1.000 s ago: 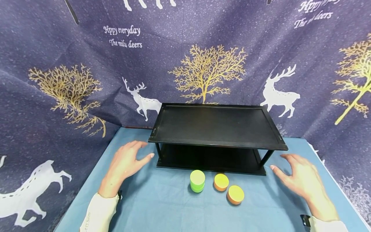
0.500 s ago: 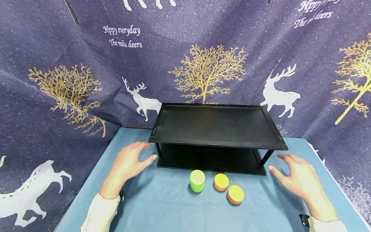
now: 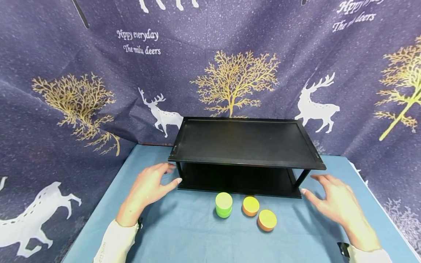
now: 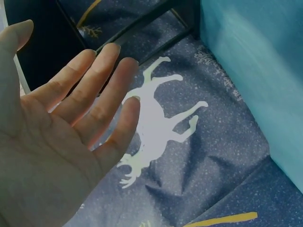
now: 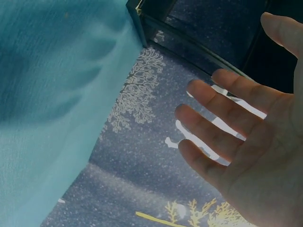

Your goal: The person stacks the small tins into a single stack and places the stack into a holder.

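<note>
A black two-level rack (image 3: 246, 142) stands at the back of the table. My left hand (image 3: 148, 188) is at its left end, thumb tip close to the front left post; in the left wrist view the palm (image 4: 52, 142) shows empty with fingers spread. Beside the rack's right end is my right hand (image 3: 338, 201), and the right wrist view shows its empty palm (image 5: 265, 151) and relaxed fingers. Whether either hand touches the rack, I cannot tell. In front of the rack stand a green round piece (image 3: 224, 205) and two orange pieces with yellow tops (image 3: 251, 206), (image 3: 267, 220).
Blue cloth (image 3: 204, 241) covers the table. Behind and beside it hangs a dark blue curtain (image 3: 184, 73) printed with deer and golden trees. The rack's lower shelf (image 3: 236, 180) lies under its top panel.
Both hands have moved inward, the left one rightward and the right one leftward, nearer the rack's ends. The rack and the round pieces have stayed in place.
</note>
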